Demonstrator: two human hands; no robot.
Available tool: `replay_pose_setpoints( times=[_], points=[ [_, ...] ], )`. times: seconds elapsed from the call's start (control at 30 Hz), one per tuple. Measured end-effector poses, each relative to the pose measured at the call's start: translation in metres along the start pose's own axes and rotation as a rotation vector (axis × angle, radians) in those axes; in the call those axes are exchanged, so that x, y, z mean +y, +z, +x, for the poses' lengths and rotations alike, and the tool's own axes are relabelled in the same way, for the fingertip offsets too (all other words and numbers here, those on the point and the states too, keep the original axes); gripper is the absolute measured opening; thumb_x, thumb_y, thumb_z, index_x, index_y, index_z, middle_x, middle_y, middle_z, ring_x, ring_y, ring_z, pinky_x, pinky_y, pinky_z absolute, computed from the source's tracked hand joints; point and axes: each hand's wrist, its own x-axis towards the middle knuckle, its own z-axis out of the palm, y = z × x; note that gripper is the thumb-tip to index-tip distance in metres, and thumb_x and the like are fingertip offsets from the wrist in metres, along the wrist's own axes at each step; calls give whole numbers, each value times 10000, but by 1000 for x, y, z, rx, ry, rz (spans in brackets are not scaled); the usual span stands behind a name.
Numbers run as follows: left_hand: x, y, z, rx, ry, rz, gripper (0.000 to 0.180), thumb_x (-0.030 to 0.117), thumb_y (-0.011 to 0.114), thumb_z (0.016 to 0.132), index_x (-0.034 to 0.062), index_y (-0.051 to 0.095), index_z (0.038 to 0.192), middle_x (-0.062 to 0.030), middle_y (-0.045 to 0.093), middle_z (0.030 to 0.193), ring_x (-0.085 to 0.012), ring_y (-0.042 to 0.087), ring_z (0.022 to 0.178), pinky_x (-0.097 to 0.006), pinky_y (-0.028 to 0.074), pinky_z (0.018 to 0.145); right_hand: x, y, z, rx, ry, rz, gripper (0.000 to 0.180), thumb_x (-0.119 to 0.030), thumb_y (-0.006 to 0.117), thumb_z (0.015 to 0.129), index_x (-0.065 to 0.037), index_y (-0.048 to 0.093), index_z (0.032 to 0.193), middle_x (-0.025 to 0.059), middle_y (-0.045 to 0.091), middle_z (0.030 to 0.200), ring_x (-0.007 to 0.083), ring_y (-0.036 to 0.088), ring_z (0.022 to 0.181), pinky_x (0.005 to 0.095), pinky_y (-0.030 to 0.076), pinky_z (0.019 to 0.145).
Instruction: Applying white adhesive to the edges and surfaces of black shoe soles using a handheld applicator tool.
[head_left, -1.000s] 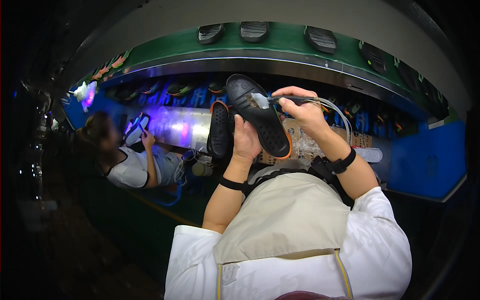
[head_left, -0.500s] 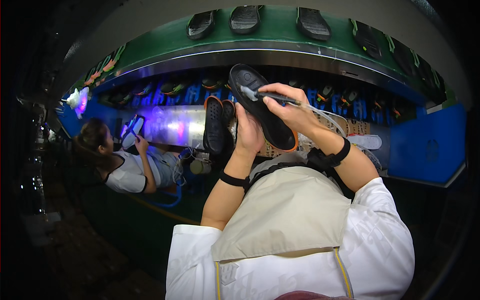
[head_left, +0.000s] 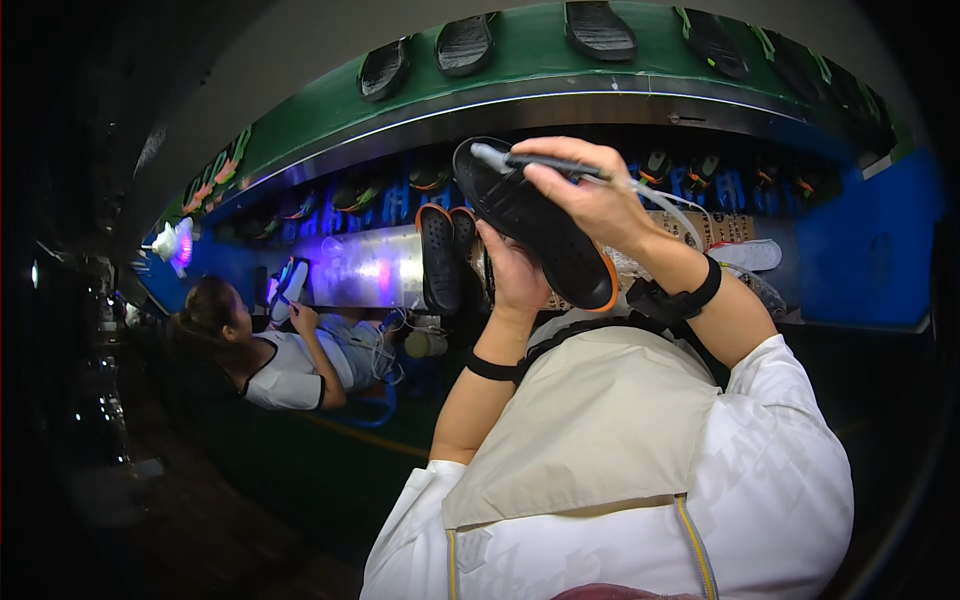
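My left hand (head_left: 518,275) grips a black shoe sole (head_left: 535,222) with an orange rim from below, holding it tilted in front of me. My right hand (head_left: 590,197) lies over the sole's upper side and holds a thin grey brush (head_left: 520,161) whose tip rests near the sole's far end. A clear tube (head_left: 665,203) runs from the brush back over my right wrist. Both wrists wear black bands.
Two black soles with orange edges (head_left: 440,255) stand upright behind my left hand. Several dark soles (head_left: 465,44) ride a green conveyor above. A co-worker (head_left: 290,350) to my left handles a shoe under violet light. A blue panel (head_left: 865,250) stands at right.
Both hands and the sole have risen slightly and the sole has turned a little; the brush tip now sits at the sole's far end. The view has tilted downward.
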Motion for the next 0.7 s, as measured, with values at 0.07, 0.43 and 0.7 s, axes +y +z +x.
replay_pose_setpoints(
  times=[0.07, 0.43, 0.7],
  points=[
    [3, 2, 0, 44, -49, 54, 899, 799, 233, 1062, 132, 408, 1638, -81, 502, 1616, -251, 446, 1517, -418, 353, 1277, 4, 0, 2, -165, -121, -177, 294, -147, 773, 960, -43, 782, 1235, 147, 792, 1077, 243, 747, 959, 330, 579, 862],
    [12, 10, 4, 38, -80, -113, 876, 820, 376, 1026, 143, 499, 1568, -82, 585, 1525, -262, 573, 1404, -447, 471, 1203, 4, -30, 10, -537, -119, -186, 271, -150, 797, 936, -93, 810, 1200, 95, 792, 1071, 256, 744, 1004, 408, 583, 907],
    [21, 3, 14, -23, 38, -190, 782, 756, 437, 1041, 145, 573, 1511, -86, 617, 1499, -286, 607, 1357, -461, 495, 1178, -1, -37, -3, -575, -343, -402, 246, -192, 839, 899, -109, 827, 1130, 118, 786, 1024, 337, 727, 928, 433, 583, 870]
  ],
)
